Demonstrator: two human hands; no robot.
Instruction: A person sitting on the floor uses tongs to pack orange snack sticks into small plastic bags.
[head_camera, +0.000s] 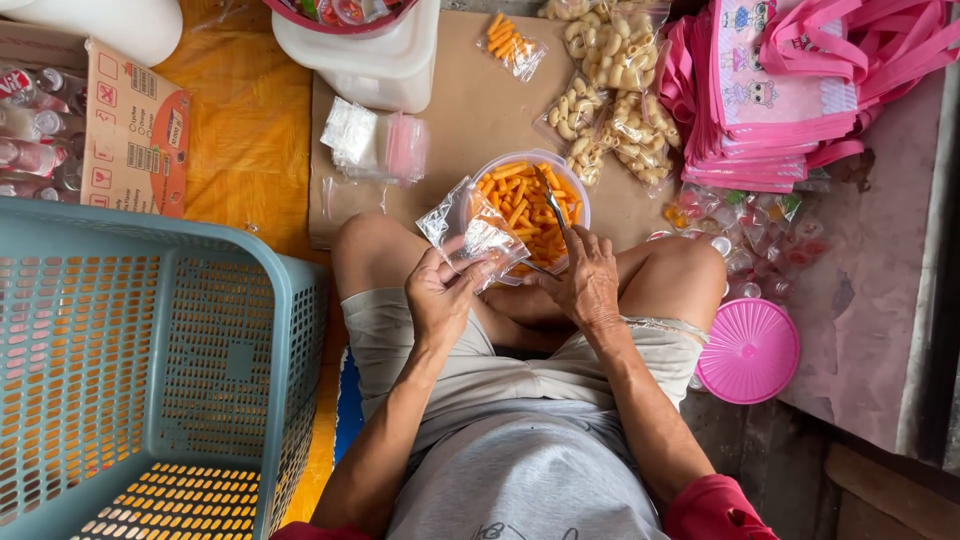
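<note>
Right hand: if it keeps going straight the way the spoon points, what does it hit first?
Probably the orange snack sticks in the clear bowl; the right hand aims its spoon up-left into them. Depth unclear.

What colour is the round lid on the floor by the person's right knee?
Pink. The round lid lies beside the right knee, seen clearly in the head view.

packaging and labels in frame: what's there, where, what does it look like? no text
Cardboard box: upper left, brown with red printed symbols, bottles inside.
Small clear bag: centre, held by the left hand, empty-looking.
Filled bag of orange sticks: top centre on cardboard sheet, clear.
Bags of pale curled snacks: top right of centre, clear, piled.
Stack of empty clear bags: above left knee, some pinkish.
Pink printed bags: top right, stacked, cartoon print.
</note>
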